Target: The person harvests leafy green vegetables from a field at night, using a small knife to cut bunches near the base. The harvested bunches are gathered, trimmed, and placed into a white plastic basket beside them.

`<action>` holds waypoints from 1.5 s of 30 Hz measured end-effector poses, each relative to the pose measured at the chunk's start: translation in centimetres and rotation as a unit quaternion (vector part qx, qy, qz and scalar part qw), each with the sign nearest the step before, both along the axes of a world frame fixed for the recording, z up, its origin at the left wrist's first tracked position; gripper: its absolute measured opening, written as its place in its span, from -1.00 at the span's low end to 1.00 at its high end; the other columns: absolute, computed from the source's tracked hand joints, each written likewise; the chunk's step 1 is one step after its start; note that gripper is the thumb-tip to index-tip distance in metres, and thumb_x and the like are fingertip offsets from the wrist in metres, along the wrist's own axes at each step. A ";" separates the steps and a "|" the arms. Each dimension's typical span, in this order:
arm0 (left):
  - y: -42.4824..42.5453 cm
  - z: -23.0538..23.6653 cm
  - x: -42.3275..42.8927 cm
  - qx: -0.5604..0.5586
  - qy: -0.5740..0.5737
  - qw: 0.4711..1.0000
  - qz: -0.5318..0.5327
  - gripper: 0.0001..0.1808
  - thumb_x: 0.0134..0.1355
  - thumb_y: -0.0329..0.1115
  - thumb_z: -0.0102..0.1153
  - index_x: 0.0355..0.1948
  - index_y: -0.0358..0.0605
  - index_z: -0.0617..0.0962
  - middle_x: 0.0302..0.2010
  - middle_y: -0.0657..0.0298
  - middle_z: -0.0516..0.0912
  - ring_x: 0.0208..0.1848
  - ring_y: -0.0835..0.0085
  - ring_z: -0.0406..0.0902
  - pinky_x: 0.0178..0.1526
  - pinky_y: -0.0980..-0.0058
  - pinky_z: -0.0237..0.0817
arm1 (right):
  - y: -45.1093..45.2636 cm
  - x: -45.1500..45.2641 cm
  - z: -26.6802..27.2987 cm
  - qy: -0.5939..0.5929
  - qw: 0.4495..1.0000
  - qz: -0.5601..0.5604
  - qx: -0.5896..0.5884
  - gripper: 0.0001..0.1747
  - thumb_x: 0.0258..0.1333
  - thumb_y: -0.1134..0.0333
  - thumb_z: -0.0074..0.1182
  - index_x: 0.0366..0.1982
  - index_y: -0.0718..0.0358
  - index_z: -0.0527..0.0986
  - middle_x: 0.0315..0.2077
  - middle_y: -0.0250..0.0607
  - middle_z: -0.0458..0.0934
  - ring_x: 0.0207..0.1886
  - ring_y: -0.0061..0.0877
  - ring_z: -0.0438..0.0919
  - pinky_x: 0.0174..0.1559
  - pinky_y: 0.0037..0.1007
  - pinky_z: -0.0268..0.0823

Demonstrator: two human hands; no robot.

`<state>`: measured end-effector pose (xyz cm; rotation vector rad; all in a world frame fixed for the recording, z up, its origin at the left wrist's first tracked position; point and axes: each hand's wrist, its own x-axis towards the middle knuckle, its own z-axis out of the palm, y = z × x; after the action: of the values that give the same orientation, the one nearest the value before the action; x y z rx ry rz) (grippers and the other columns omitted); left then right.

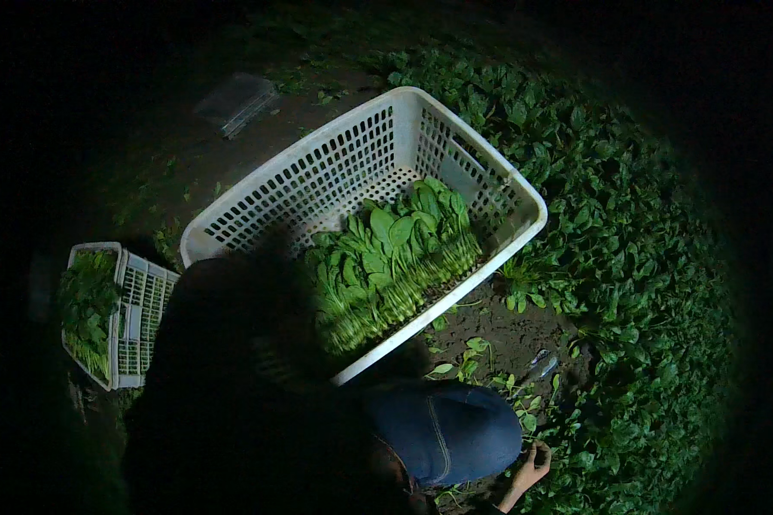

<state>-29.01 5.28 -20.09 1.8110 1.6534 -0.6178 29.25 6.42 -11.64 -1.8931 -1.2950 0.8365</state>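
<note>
My right hand (529,473) is low at the right, beside my bent knee in blue denim (464,431). Its thumb and fingers curl into a loop close to small leafy plants at the bed's edge; whether they grip a stem cannot be told. My left hand is not in view, and deep shadow covers that side. Before me stands a large white perforated plastic crate (454,297), tilted in the picture. Rows of cut leafy greens (386,257), apparently spinach, lie along its near side, stems towards me. Part of the crate's far floor shows bare.
A second white crate (145,322), filled with greens (90,302), stands at the left. Dense leafy crop (631,270) grows along the right. Loose leaves (473,357) and a small pale shiny object (543,364) lie on bare soil (509,328). Clear plastic (241,106) lies beyond the crate.
</note>
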 end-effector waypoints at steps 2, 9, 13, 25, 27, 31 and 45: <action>0.9 -0.5 -0.3 0.018 0.004 0.999 0.027 -0.38 -0.05 -0.10 0.34 0.03 -0.13 0.49 -0.16 0.07 0.61 -0.15 0.19 0.57 -0.13 0.20 0.39 | 0.7 -0.6 0.4 0.030 0.999 -0.003 -0.037 -0.89 0.23 0.50 0.01 -0.22 0.35 0.49 -0.27 -0.22 0.54 -0.27 -0.51 0.47 -0.21 -0.41 0.34; 3.1 -2.1 -0.7 0.050 0.007 0.994 0.092 -0.36 0.00 -0.07 0.33 0.07 -0.17 0.46 -0.12 0.06 0.59 -0.13 0.21 0.56 -0.11 0.25 0.38 | 4.3 -0.7 0.7 0.014 0.992 0.104 -0.062 -0.86 0.24 0.54 -0.03 -0.16 0.36 0.47 -0.24 -0.19 0.52 -0.29 -0.50 0.50 -0.24 -0.40 0.39; 3.9 -1.3 -0.7 0.066 -0.006 0.990 0.127 -0.34 0.04 -0.05 0.32 0.08 -0.19 0.45 -0.09 0.05 0.59 -0.12 0.23 0.56 -0.09 0.27 0.38 | 4.0 1.2 -3.8 -0.028 0.990 0.068 -0.120 -0.82 0.17 0.59 0.02 -0.17 0.38 0.50 -0.29 -0.15 0.58 -0.22 -0.44 0.53 -0.10 -0.38 0.38; 8.9 15.6 6.8 0.241 -0.416 0.787 0.387 -0.24 0.14 0.03 0.30 0.21 -0.26 0.36 0.03 0.05 0.55 -0.09 0.32 0.55 -0.04 0.39 0.36 | 4.0 -1.9 -15.3 -0.180 0.960 0.112 -0.183 -0.36 -0.08 -0.06 0.26 -0.08 0.31 0.56 -0.17 0.07 0.58 -0.12 -0.07 0.56 -0.07 -0.07 0.40; 9.6 16.5 10.0 0.266 -0.317 0.840 0.351 -0.29 0.20 -0.01 0.24 0.20 -0.32 0.36 0.06 -0.02 0.54 -0.11 0.29 0.57 -0.04 0.36 0.38 | 4.7 -3.8 -14.6 -0.203 0.948 0.121 -0.213 -0.32 -0.11 -0.11 0.26 -0.09 0.31 0.56 -0.17 0.08 0.58 -0.12 -0.05 0.56 -0.08 -0.05 0.40; 10.2 17.0 13.3 0.268 -0.197 0.898 0.288 -0.57 0.20 -0.21 0.12 0.02 -0.27 0.53 -0.25 -0.11 0.65 -0.20 0.07 0.62 -0.08 0.19 0.40 | 4.9 -6.1 -12.7 -0.234 0.950 0.119 -0.170 -0.31 -0.15 -0.16 0.21 -0.15 0.30 0.59 -0.15 0.10 0.57 -0.12 -0.07 0.56 -0.08 -0.04 0.40; -6.8 19.5 21.4 0.404 -0.117 0.894 0.157 -0.62 0.20 -0.36 0.23 0.02 -0.27 0.53 -0.17 -0.11 0.58 -0.15 -0.01 0.51 -0.06 0.09 0.28 | -7.1 5.6 -0.8 -0.224 0.936 0.271 -0.037 -0.68 -0.09 0.17 0.13 -0.23 0.05 0.61 -0.30 -0.15 0.65 -0.16 -0.13 0.59 -0.06 -0.05 0.31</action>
<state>-7.63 -1.51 -0.62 1.9510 2.1336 0.5027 34.84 -0.71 -12.47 -1.8715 -2.1584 0.7383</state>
